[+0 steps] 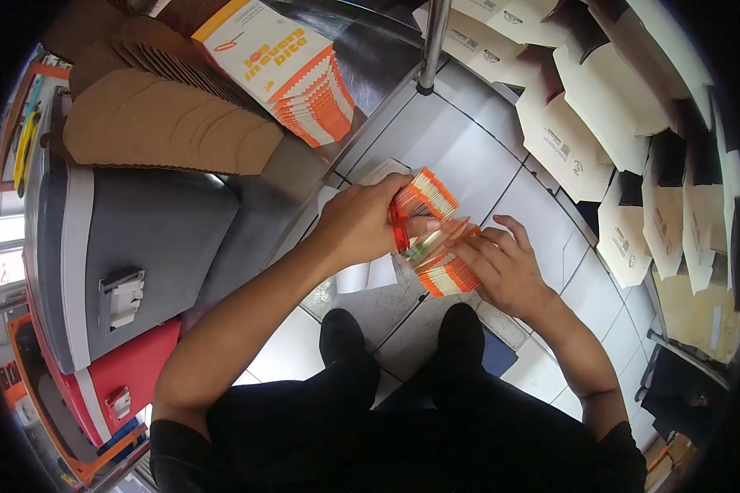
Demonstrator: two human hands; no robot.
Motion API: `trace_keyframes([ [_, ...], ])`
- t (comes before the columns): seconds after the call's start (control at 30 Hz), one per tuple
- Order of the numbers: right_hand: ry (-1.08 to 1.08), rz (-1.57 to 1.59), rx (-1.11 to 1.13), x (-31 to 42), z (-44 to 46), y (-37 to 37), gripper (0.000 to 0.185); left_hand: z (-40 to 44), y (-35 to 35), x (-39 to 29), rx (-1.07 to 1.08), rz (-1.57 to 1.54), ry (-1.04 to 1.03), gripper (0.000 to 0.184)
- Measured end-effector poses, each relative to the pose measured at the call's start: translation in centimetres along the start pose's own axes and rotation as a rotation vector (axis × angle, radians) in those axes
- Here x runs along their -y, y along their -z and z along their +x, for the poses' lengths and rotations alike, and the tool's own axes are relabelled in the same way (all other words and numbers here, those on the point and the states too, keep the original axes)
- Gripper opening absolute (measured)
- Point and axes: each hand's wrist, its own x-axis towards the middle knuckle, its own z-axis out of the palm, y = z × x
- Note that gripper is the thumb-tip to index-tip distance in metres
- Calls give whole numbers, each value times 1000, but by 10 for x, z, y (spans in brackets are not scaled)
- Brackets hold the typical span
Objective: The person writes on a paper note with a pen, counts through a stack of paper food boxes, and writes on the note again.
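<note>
From the head camera, we see our left hand (368, 215) just about at the centre of the dial, clamped on a bundle of orange-edged, cream folded cartons (450, 277), its thumb laid across the front. A red strip (399, 228) shows beside that thumb, and a see-through piece with a green patch (426, 246) lies over the bundle's middle. Our right hand (500, 264), on the four o'clock side of the bundle, has its fingers bent onto it; its thumb is hidden, so we cannot tell whether it grips.

Toward eleven o'clock, a stack of white and orange cartons (265, 51) on the steel counter (372, 51) reads "joy in every bite" in yellow lettering. Brown cardboard pieces (160, 123) fan out at ten o'clock. At nine o'clock we have a grey box (168, 238) with a latch, and at eight a red one (144, 366). Cream boxes (559, 135) crowd two to three o'clock, their small dark print too fine for us to read. White floor tiles (469, 119) spread beneath our hands.
</note>
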Motion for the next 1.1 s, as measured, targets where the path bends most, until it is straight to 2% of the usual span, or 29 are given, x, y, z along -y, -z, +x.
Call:
trace_keyframes([
  [0.13, 13, -10, -14, 1, -1, -2, 52, -1, 0, -1, 12, -8, -1, 78],
  [0.23, -13, -39, 20, 2, -4, -2, 41, -1, 4, -5, 27, 0, 21, 78],
  [0.4, -27, 22, -75, 1, 2, -1, 27, 0, 2, -1, 20, -5, 7, 78],
  [0.63, 14, -22, -72, -1, 0, -4, 27, 0, 2, -2, 5, -7, 16, 76],
  [0.9, 44, -14, 11, -4, -7, -6, 38, 1, 1, 0, -1, 36, 14, 78],
  [1.1, 26, 18, -9, -3, -2, -3, 45, 0, 3, -1, 9, 18, 4, 77],
])
